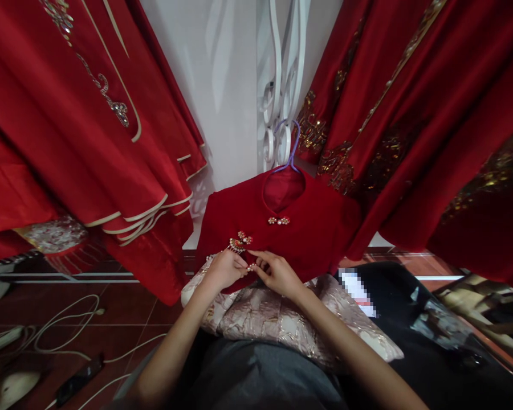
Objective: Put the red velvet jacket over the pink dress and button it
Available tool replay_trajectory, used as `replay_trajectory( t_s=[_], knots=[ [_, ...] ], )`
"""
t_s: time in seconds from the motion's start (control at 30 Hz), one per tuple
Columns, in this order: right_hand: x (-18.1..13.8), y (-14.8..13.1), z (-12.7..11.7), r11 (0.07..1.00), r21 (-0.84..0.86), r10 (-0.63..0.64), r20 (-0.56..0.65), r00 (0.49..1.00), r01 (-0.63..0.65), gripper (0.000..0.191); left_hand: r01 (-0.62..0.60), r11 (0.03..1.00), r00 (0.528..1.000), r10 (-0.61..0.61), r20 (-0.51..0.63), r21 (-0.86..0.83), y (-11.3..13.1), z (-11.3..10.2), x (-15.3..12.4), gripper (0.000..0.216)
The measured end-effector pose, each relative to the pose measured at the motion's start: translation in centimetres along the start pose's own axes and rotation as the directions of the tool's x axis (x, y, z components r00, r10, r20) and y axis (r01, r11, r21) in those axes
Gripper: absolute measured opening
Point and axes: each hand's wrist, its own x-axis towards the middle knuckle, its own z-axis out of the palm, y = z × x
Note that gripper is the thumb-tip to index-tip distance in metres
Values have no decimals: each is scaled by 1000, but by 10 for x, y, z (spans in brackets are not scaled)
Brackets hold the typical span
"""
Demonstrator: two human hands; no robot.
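A dark red velvet garment [239,205] hangs from a purple hanger [291,156], its lower part draped toward my lap. Jewelled clasps [279,221] sit below its round neckline, and a gold brooch with dangling beads [240,242] is on its left chest. Just under the brooch, my left hand [228,269] is closed, fingertips pinching a small pearl-beaded ornament [251,267] at the cloth. From the other side, my right hand [279,273] pinches the same ornament with thumb and index finger. Whether a needle or thread is there is too small to tell.
A pale pink brocade cushion [273,324] lies across my lap beneath the garment. Red embroidered garments hang at left [123,142] and right [393,136]. White scrolled ironwork [277,102] stands behind. White cables [68,307] and a black phone [80,380] lie on the tiled floor.
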Motion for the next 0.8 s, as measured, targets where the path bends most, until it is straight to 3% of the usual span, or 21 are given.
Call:
replay_trajectory(
  t_s=[0.13, 0.27, 0.4, 0.5, 0.6, 0.67, 0.73, 0.8],
  knots=[
    [-1, -2, 5, 999, -29, 25, -18, 1000, -26, 43, -101, 987, 994, 105, -26, 123, 0, -3, -2, 16],
    [-2, -12, -3, 992, -107, 65, 58, 996, -58, 40, -86, 985, 996, 87, -2, 153, -6, -8, -1, 13],
    [-4, -35, -37, 984, -161, 90, 62, 994, -79, 29, -50, 970, 991, 77, -107, 238, -10, -23, -4, 21],
    [-7, -48, -71, 992, -110, 55, -21, 998, -57, 29, -80, 951, 980, 130, -152, 300, -5, -31, -8, 19],
    [-9, -50, -99, 980, -197, -2, -184, 983, -35, 28, -246, 903, 961, 275, -34, 353, 1, -26, -11, 20],
    [-11, -48, -108, 969, -242, -10, -223, 975, -45, 27, -338, 849, 938, 341, 68, 406, 3, -17, -11, 20],
    [-12, -46, -107, 972, -229, 15, -172, 985, -55, 25, -361, 812, 930, 349, 114, 459, 4, -9, -11, 19],
    [-13, -45, -97, 982, -181, 49, -48, 998, -57, 23, -354, 798, 932, 346, 109, 488, 5, -5, -11, 18]
  ],
)
